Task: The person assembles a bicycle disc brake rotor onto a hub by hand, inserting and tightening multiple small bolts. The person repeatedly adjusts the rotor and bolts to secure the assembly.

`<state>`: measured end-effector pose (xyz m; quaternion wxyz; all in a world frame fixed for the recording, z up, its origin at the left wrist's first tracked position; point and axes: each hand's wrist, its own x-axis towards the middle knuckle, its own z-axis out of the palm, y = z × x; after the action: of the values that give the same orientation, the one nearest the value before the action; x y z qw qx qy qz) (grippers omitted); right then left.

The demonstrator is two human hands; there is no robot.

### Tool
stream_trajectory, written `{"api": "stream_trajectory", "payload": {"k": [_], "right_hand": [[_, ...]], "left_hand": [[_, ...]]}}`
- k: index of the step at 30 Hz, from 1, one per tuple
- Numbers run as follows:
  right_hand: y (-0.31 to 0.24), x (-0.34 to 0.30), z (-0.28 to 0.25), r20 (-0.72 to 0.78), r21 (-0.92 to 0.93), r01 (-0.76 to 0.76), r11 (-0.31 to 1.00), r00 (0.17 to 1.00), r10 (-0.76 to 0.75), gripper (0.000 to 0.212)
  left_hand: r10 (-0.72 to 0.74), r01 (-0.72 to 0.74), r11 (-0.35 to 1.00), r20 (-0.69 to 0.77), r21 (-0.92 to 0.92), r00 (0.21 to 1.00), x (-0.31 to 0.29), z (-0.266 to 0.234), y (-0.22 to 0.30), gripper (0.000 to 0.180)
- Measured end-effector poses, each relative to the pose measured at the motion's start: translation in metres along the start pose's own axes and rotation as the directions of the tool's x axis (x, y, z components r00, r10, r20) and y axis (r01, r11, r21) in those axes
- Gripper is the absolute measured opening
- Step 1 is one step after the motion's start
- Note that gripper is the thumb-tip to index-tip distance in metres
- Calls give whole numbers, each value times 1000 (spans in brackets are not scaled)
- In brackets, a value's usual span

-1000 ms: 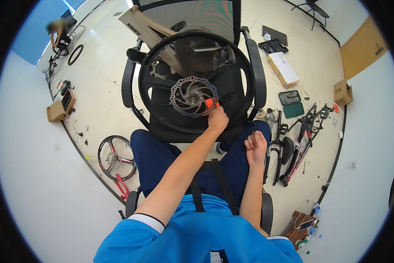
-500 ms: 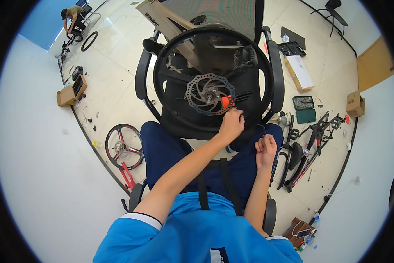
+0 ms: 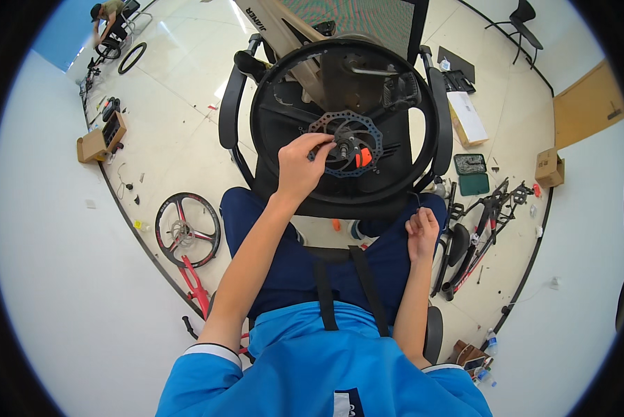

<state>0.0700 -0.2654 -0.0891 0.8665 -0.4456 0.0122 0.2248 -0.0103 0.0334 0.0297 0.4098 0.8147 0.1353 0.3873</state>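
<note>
A black bicycle wheel (image 3: 262,142) with wide spokes lies flat on the seat of a black office chair (image 3: 230,118) before me. At its middle is a silver brake disc (image 3: 372,135) with a hub axle. My left hand (image 3: 301,167) reaches over the wheel, thumb and fingertips pinched at the disc's left side; anything between them is too small to make out. An orange piece (image 3: 362,158) shows beside the hub through the disc. My right hand (image 3: 421,233) rests over my right thigh, fingers closed on a thin dark hex key (image 3: 417,200).
A beige bicycle frame (image 3: 287,38) and a pedal (image 3: 400,90) sit by the wheel's far side. On the floor lie another wheel (image 3: 160,229), a red fork (image 3: 195,285), a dark frame (image 3: 468,260), a green case (image 3: 473,183) and cartons. Far left, a person (image 3: 110,21) works at a wheel.
My left hand has moved left and away from me, from the disc's near right edge to its left side. The right hand stays by my thigh. The view has shifted slightly.
</note>
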Motion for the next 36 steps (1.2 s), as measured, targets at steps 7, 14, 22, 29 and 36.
{"api": "stream_trajectory", "payload": {"k": [7,14,22,29,36], "right_hand": [[1,-2,-3,-3,-19,0,1000,1000,0,12],[3,-1,-3,8,-57,-8,998,1000,9,14],[4,0,-4,-6,-34,-13,999,1000,13,11],[3,-1,-1,-1,-59,-15,998,1000,15,10],[4,-2,1,-9,-88,-17,996,1000,16,10]], "left_hand": [[151,-152,988,17,41,988,6,19,-15,11],[166,-166,985,7,55,986,7,19,-26,10],[264,-267,957,40,114,964,6,19,-31,12],[365,-363,916,19,169,931,9,18,-33,14],[395,-395,908,28,140,918,4,21,-40,15]]}}
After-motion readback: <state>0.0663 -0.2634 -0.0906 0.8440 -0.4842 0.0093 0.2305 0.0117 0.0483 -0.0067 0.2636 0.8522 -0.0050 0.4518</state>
